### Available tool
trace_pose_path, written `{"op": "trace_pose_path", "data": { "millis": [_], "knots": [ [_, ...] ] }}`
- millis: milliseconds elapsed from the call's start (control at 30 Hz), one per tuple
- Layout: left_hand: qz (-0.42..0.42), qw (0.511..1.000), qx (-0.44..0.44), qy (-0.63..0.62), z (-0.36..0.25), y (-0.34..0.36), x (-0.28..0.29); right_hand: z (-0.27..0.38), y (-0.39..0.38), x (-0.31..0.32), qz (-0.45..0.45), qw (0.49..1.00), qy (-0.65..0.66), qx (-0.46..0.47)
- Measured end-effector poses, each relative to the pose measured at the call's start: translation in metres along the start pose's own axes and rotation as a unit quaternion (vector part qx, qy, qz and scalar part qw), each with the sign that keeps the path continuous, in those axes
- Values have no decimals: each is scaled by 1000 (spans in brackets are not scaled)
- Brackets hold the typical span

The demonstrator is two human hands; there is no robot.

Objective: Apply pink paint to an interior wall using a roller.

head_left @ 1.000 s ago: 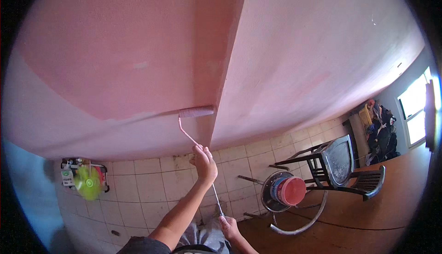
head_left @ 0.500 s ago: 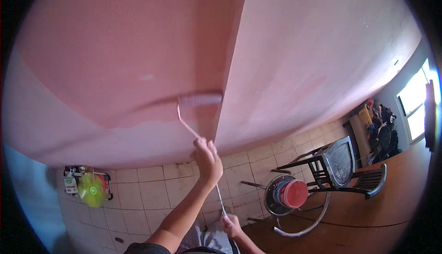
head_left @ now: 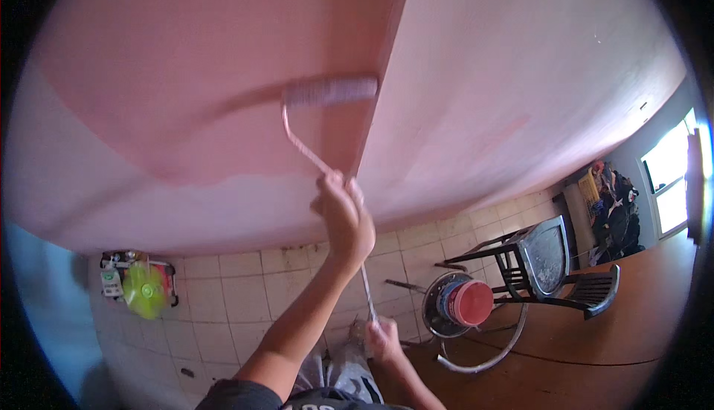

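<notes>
A paint roller (head_left: pixel 329 92), blurred by motion, lies against the darker pink wall (head_left: pixel 186 60), its right end at the corner where a paler wall (head_left: pixel 513 68) begins. A bent rod links it to the long pole (head_left: pixel 366 287). My left hand (head_left: pixel 342 213) is closed round the upper pole, arm stretched up from the bottom. My right hand (head_left: pixel 383 339) grips the lower end of the pole, near my legs. To the right, a pink paint bucket (head_left: pixel 470 304) rests on a round metal-framed stool (head_left: pixel 439 322).
A dark chair (head_left: pixel 543 257) stands by a brown wooden surface (head_left: pixel 625 321) at the right. Behind are piled dark clothes (head_left: pixel 617 217) and a bright window (head_left: pixel 669 165). A green-bladed fan (head_left: pixel 145 295) on some equipment sits on the tiled floor (head_left: pixel 208 313) at left.
The roller has travelled up the wall along the corner. My left hand has risen with the pole, and my right hand has moved a little up and right.
</notes>
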State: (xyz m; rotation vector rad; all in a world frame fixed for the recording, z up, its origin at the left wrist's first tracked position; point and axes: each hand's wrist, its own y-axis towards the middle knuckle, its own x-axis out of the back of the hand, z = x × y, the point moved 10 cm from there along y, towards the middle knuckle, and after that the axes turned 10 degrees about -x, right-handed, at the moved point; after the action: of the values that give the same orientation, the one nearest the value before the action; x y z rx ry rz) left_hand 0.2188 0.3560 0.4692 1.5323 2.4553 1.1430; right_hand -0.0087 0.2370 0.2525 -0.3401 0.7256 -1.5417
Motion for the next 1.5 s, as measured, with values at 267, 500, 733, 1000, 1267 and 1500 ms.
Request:
{"op": "trace_pose_path", "data": {
  "millis": [267, 500, 733, 1000, 1267, 1500],
  "knots": [
    [77, 991, 105, 15, 67, -88, -2, -65, -38, 3, -118, 982, -149, 2],
    [36, 996, 63, 57, 64, -6, 86, 4, -35, -87, -57, 983, -165, 48],
    [2, 987, -9, 162, 73, 8, 101, -44, 7, -125, -26, 999, -21, 37],
    [21, 985, -73, 155, 68, 27, 108, -44, 34, -147, 8, 998, -13, 59],
    [52, 994, 94, 26, 82, -10, 122, 0, -68, -136, 2, 939, -341, -39],
    [-148, 981, 124, -33, 99, -13, 240, 275, -295, -205, -23, 827, -350, 440]
  ]
}}
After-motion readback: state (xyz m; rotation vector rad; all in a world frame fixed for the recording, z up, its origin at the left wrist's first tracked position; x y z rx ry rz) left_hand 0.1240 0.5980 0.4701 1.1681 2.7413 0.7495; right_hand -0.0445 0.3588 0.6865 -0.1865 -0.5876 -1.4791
